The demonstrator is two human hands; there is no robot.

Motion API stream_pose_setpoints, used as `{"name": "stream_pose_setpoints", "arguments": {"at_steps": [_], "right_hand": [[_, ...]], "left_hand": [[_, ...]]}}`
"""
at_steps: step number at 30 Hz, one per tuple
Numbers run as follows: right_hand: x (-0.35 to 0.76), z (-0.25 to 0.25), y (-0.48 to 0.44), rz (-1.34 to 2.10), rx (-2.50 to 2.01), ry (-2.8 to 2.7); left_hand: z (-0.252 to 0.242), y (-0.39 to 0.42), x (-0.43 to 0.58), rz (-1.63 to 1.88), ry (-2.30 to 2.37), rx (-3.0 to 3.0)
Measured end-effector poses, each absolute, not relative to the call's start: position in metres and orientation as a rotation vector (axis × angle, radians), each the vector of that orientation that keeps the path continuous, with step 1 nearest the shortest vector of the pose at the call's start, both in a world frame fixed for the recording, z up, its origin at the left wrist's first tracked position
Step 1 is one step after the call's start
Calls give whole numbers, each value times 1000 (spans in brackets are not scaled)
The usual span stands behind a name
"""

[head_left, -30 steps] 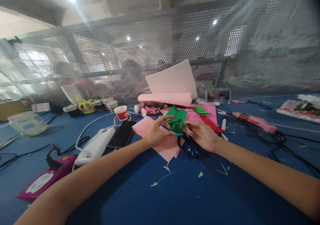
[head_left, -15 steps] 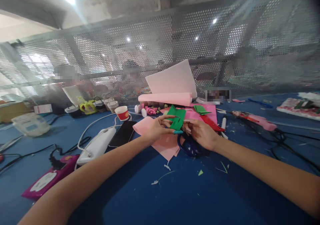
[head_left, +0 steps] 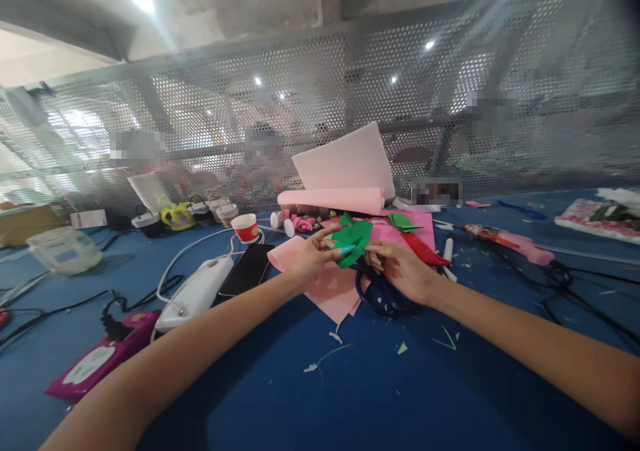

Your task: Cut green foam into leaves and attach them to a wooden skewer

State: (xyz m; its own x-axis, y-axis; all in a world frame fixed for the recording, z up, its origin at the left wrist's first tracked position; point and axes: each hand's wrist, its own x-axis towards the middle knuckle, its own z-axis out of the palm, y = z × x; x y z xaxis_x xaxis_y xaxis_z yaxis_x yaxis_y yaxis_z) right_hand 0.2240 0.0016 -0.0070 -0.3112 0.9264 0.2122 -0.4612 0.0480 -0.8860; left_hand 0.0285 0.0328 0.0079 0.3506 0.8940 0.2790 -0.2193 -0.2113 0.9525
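My left hand (head_left: 313,257) pinches a green sheet (head_left: 354,232), paper or thin felt, with the thumb pressed on its front. At the sheet's lower right edge, the curled fingertips of my right hand (head_left: 403,267) grip it. Beneath the right hand are dark blue scissors handles (head_left: 367,295); the blades are hidden, and whether that hand touches them I cannot tell. Pale pink sheets (head_left: 333,294) lie under the hands. Behind them are more folded green pieces (head_left: 404,222), a red piece (head_left: 423,247) and a brighter pink sheet (head_left: 425,223).
On the left are a phone (head_left: 247,271), a white power strip (head_left: 195,291), a purple device (head_left: 103,357), a paper cup (head_left: 245,229) and a plastic tub (head_left: 65,251). A pink glue gun (head_left: 530,247) with cables lies right. A pink roll (head_left: 330,199) stands before the mesh screen (head_left: 210,124).
The green sheet has turned and spread between my hands, showing a more rounded, pointed outline. My left thumb has moved up onto its face. The right hand stays almost in place.
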Motion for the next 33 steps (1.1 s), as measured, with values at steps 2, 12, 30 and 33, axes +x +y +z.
{"name": "stream_pose_setpoints", "arguments": {"at_steps": [2, 12, 30, 33], "right_hand": [[225, -8, 3, 1555, -573, -1165], [223, -4, -4, 1587, -615, -1174], [224, -4, -3, 1587, -605, -1116], [226, -2, -2, 1577, -585, -1132]], "left_hand": [[8, 34, 28, 1189, 651, 1362], [20, 35, 22, 1167, 694, 1642], [74, 38, 9, 1527, 617, 1669], [82, 42, 4, 1654, 545, 1615]]}}
